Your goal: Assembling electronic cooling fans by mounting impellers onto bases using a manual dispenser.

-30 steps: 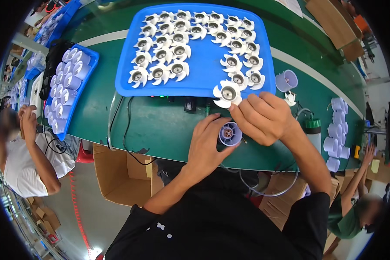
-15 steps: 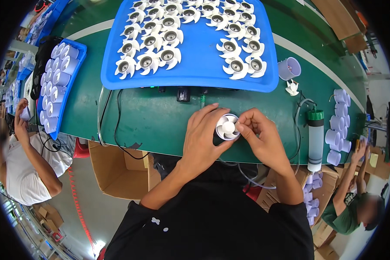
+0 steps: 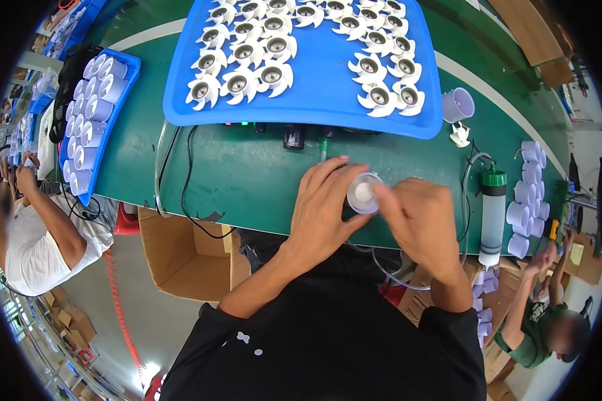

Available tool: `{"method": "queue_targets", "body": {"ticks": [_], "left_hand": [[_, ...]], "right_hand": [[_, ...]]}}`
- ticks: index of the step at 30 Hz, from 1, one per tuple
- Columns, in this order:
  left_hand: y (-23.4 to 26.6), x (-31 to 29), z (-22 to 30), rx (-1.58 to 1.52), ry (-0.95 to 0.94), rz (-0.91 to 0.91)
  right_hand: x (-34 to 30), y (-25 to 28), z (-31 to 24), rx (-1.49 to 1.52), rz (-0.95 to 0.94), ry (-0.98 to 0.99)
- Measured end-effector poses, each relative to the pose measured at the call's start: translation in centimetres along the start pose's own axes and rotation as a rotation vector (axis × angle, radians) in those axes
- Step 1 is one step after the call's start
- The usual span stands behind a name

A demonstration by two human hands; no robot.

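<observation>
My left hand is wrapped around a small pale-lilac plastic cup, its mouth facing up. Inside the cup is a white fan wheel; its blades look smeared, and only the round hub stands out. My right hand is closed beside the cup, fingers curled under. Its blurred thumb reaches over the cup's right rim, near the fan wheel, and whether those fingers hold anything is hidden. Beyond my hands, a blue tray bears rows of white fan wheels with dark ring centres.
Lilac cups fill a blue tray on the left; more cups stand at right. Nearer are a green-capped cylinder, a cup and a loose white fan wheel. A cardboard box stands below the table. People work on both sides.
My right hand has curled its fingers, and its thumb has swung over the cup. The fan blades, distinct before, are now blurred. The view has shifted slightly.
</observation>
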State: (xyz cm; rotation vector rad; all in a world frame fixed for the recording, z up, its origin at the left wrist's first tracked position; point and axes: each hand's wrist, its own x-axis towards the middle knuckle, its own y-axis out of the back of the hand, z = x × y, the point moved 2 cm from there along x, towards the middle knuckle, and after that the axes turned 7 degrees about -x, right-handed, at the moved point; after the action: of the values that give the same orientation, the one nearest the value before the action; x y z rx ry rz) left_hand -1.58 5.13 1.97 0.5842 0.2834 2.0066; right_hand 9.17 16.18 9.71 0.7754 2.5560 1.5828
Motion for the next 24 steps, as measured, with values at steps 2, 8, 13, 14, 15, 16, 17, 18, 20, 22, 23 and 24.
{"method": "queue_targets", "body": {"ticks": [2,8,13,14,15,16,17,18,20,22,23,24], "left_hand": [[0.2,0.0,0.0,-0.019,0.018,0.052],[0.5,-1.4,-0.5,0.098,-0.097,0.135],[1.3,-2.2,0.2,-0.21,-0.197,0.369],[2.2,-2.4,0.5,-0.254,-0.195,0.409],[4.2,-2.9,0.3,-0.21,-0.184,0.421],[6.1,-3.4,-0.2,-0.195,-0.146,0.518],[8.0,-4.0,-0.7,-0.183,-0.11,0.612],[9.8,-5.0,-1.5,-0.282,0.057,0.686],[15.0,-5.4,-2.6,-0.155,0.058,0.937],[20.9,-6.6,-4.1,0.189,0.13,1.048],[23.7,-7.2,-4.2,0.359,0.25,1.04],[26.7,-8.8,-5.4,0.42,0.29,1.077]], "right_hand": [[0.6,1.7,-1.4,0.157,0.109,-0.078],[-1.8,-1.2,2.0,0.297,0.125,-0.307],[-7.6,-5.3,6.4,0.211,0.219,-0.287],[-7.5,-5.4,6.4,0.169,0.2,-0.295],[-7.1,-5.5,6.4,0.124,0.183,-0.305],[-6.8,-5.5,6.2,0.138,0.172,-0.311],[-6.4,-5.6,6.1,0.158,0.173,-0.294],[-6.2,-5.7,6.3,0.168,0.156,-0.325],[-5.8,-5.6,5.8,0.183,0.15,-0.347],[-5.4,-5.5,5.6,0.181,0.159,-0.347],[-5.4,-5.5,5.7,0.167,0.163,-0.354],[-5.4,-5.5,5.7,0.179,0.167,-0.343]]}}
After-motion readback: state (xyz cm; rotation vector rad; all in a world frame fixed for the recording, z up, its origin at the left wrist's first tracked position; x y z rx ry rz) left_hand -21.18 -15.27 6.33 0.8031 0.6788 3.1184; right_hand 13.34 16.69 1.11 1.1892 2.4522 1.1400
